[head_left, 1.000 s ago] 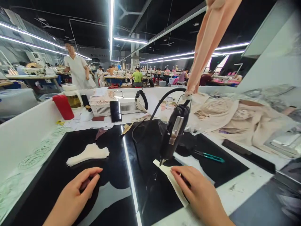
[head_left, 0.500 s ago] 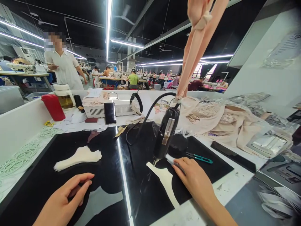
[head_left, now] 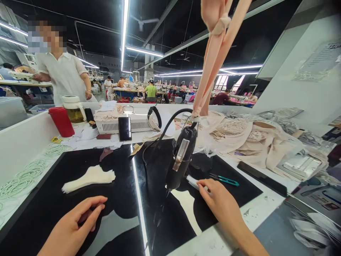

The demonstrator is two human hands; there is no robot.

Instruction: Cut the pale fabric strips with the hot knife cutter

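My left hand (head_left: 73,225) hovers low over the black mat (head_left: 87,209), fingers curled and thumb against the index finger, nothing visible in them. Beneath it lies a pale grey flat shape (head_left: 117,227). My right hand (head_left: 222,201) rests at the mat's right side, its fingers closed over the end of thin white pieces (head_left: 192,181). Just left of these hangs a black corded tool (head_left: 179,163) with a silver lever; its thin tip is over the mat. A cream curved fabric piece (head_left: 188,208) lies flat between tool and right hand, its upper end partly behind the tool.
A stack of cream pieces (head_left: 90,177) lies on the mat's left. Teal thread snips (head_left: 225,179) are beyond my right hand. A phone (head_left: 125,128), red cup (head_left: 61,122) and glass jug (head_left: 73,112) stand behind. Pink strips (head_left: 210,67) suspend the tool. Fabric (head_left: 253,137) heaps at right.
The black tool has swung left and down, away from the cream piece's end. My hands have barely moved. A person in white at the back left has come closer.
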